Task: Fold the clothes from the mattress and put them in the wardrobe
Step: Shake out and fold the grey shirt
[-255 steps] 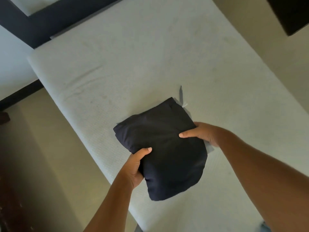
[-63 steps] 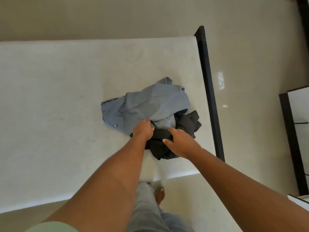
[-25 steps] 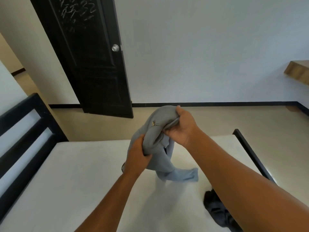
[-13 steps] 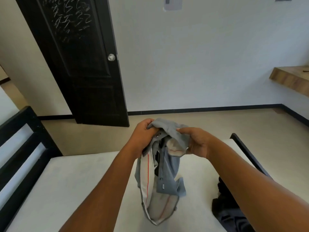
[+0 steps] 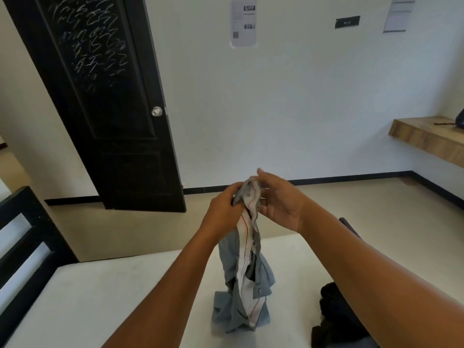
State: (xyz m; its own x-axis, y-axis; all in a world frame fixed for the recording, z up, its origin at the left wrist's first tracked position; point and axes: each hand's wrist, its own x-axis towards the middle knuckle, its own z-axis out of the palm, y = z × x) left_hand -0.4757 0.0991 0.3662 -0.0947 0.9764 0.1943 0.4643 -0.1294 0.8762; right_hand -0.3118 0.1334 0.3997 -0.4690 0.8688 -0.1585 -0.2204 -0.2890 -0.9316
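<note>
Hanging at the centre of the frame, a grey garment (image 5: pixel 247 285) (pale lining and a red seam showing) is being held up over the mattress (image 5: pixel 100 297), its lower end bunching on it. Its top is being gripped by the left hand (image 5: pixel 222 214). The right hand (image 5: pixel 281 207) is being laid against the cloth with its fingers loosely spread, and whether it is pinching cannot be told. A dark garment (image 5: pixel 336 320) is lying at the lower right.

We read the grey garment (image 5: pixel 241 292) as soft matt cloth w/ a paler lining & red stitching. Dark garment (image 5: pixel 334 320): matt cloth too. Mattress (image 5: pixel 125 297): off-white fabric, matt. Door (image 5: pixel 108 136): black, semi-gloss, chalky scribbles; knob (image 5: pixel 156 111) shiny metal. Shelf (image 5: pixel 426 139): wood grain, matt. Wall sheets (image 5: pixel 244 22): paper. Floor (image 5: pixel 326 197): smooth, slight sheen.
</note>
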